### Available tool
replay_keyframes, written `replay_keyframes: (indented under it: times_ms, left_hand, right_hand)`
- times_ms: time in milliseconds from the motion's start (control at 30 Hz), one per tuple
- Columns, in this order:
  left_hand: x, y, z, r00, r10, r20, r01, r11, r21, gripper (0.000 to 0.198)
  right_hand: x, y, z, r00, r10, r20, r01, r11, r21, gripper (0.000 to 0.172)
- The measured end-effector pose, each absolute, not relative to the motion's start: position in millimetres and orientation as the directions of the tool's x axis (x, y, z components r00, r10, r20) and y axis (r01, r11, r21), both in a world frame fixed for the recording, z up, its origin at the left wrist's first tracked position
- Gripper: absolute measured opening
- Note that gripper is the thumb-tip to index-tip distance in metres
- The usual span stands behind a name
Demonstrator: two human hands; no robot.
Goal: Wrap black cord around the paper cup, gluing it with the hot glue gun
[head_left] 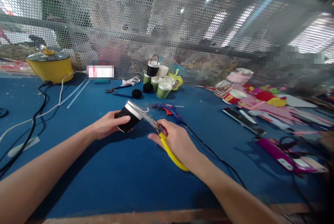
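My left hand (111, 125) is wrapped round a small black cup with a white rim (127, 121), which leans to the left above the table. In my right hand (173, 137) is a pair of yellow-handled scissors (171, 152). Their blades reach across the cup's white rim, where a thin white strip curls away; whether the blades are closed on it I cannot tell. Just beyond the scissors lies a blue glue gun (169, 109) with an orange trigger. Small white scraps lie scattered on the blue table (117, 175) near it.
Several small green, white and black cups (164, 90) stand at the back, near black yarn balls (136, 93) and pliers (117, 90). A yellow pot (50, 67) sits back left. On the right lie a phone (242, 121), a purple device (284, 154) and craft pieces. Cables cross both sides.
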State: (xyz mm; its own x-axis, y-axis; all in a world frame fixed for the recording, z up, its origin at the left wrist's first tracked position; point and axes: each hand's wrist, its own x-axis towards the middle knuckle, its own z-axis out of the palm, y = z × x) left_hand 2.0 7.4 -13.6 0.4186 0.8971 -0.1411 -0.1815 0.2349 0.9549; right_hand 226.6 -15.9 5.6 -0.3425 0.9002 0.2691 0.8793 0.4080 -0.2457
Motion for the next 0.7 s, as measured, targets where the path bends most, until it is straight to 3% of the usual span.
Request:
replay_keyframes:
  times_ms: [267,700]
  left_hand:
    - [9.5,2.8,-14.5,0.382,0.914,-0.138,-0.074,0.179,0.981,0.043]
    - [8.8,4.5,-15.0,0.289,0.955,-0.063,0.035,0.055,0.998,0.046]
  right_hand:
    - [227.2,-12.5,3.1,-0.35,0.888,0.297,0.856,0.432,-0.284,0.056]
    - [225.3,-16.5,8.4,-0.32,0.913,0.252,0.895,0.378,-0.237,0.04]
